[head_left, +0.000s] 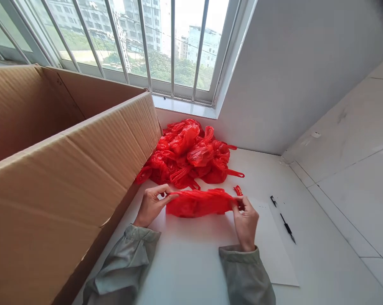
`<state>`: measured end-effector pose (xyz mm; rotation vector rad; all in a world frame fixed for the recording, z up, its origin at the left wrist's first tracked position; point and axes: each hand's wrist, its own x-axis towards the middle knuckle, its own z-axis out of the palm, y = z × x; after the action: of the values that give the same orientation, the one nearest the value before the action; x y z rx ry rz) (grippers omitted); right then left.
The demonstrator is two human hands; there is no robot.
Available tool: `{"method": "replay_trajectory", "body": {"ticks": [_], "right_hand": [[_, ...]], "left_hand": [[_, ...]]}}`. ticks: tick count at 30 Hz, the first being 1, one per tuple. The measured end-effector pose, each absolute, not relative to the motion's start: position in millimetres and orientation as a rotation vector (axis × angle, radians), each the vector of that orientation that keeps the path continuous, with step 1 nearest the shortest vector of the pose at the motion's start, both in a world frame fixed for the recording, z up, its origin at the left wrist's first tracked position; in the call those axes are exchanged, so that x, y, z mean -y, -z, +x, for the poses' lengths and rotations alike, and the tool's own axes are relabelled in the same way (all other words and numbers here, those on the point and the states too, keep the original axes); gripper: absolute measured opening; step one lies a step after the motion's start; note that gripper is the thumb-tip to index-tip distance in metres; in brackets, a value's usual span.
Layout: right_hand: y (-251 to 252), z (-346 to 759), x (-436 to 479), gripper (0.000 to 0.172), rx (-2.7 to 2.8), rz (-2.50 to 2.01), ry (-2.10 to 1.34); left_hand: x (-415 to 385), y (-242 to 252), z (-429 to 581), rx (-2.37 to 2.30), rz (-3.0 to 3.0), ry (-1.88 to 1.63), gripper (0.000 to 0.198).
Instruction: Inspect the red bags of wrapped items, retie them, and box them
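A red plastic bag (199,204) is stretched sideways between my two hands, just above the white tabletop. My left hand (154,204) pinches its left end between thumb and fingers. At the other end, my right hand (245,218) is closed on the bag's right edge. The bag looks flattened into a strip and slightly blurred. Right behind it lies a heap of crumpled red plastic bags (191,152), several with their handle loops sticking out. A small red wrapper (238,190) with pale lettering sits just beyond my right hand.
An open cardboard box (115,140) stands along the left side, its wall close to my left arm. On the right are a white sheet of paper (274,250), a black pen (287,228) and its cap (273,201). A barred window (166,51) and walls border the back.
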<state>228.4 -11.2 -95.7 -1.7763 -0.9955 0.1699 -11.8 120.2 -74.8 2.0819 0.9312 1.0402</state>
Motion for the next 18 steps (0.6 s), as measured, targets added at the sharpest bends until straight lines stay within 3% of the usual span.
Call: {"method": "replay_trajectory", "body": {"ticks": [4, 6, 8, 10, 11, 14, 15, 18], "right_hand": [[96.6, 244.6, 29.3, 0.019, 1.015, -1.830, -0.329], [87.9, 239.5, 32.4, 0.039, 1.204, -1.808, -0.290], [74.3, 229.2, 30.3, 0.061, 1.417, -1.732, -0.227], [60.3, 218.4, 24.3, 0.068, 1.602, -1.652, -0.242], [54.6, 214.0, 21.0, 0.064, 1.659, -1.633, -0.263], [47.1, 208.4, 15.2, 0.031, 1.657, -1.646, -0.341], [48.0, 209.5, 15.6, 0.021, 1.586, -1.653, -0.377], [60.0, 219.6, 21.7, 0.023, 1.215, -1.639, -0.506]], "left_hand": [[-118.2, 67.6, -18.7, -1.001, 2.040, -1.030, 0.026], [-108.0, 56.9, -15.7, -0.935, 2.117, -0.993, 0.018], [-94.3, 44.9, -7.8, -0.803, 2.297, -0.924, 0.044], [-81.8, 36.2, 3.6, -0.672, 2.517, -0.814, 0.061], [-77.4, 33.9, 9.5, -0.628, 2.609, -0.766, 0.059], [-73.4, 34.7, 19.9, -0.604, 2.720, -0.748, 0.019], [-74.6, 36.4, 19.2, -0.618, 2.685, -0.791, 0.015], [-79.7, 42.6, 6.2, -0.694, 2.361, -0.932, 0.016]]}}
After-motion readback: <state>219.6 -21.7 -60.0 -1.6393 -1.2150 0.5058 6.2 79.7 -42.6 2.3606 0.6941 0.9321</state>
